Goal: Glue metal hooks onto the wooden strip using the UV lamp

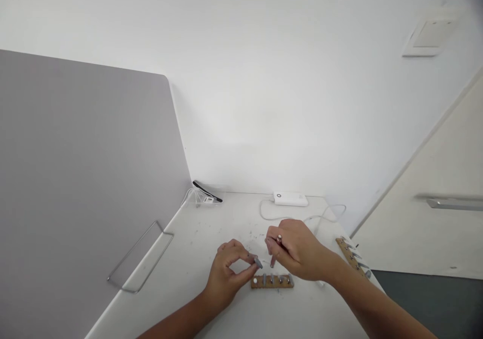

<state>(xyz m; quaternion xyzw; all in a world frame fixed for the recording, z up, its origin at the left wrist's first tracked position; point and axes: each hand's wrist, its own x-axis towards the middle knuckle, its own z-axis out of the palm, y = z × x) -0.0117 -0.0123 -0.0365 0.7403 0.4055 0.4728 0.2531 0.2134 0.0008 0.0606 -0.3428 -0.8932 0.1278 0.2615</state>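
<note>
A small wooden strip (272, 281) with several metal screws standing in it lies on the white table (211, 288). My left hand (226, 273) pinches a small grey screw-like piece (258, 263) just above the strip's left end. My right hand (296, 248) is closed round a thin screwdriver (275, 251), held nearly upright with its tip pointing down at the strip. The two hands are close together, almost touching.
A second wooden strip with screws (352, 256) lies at the table's right edge. A white power bank (290, 198) with a cable and a small white adapter (207, 198) sit at the back. A grey divider panel (83, 178) with a wire bracket (141, 258) stands on the left.
</note>
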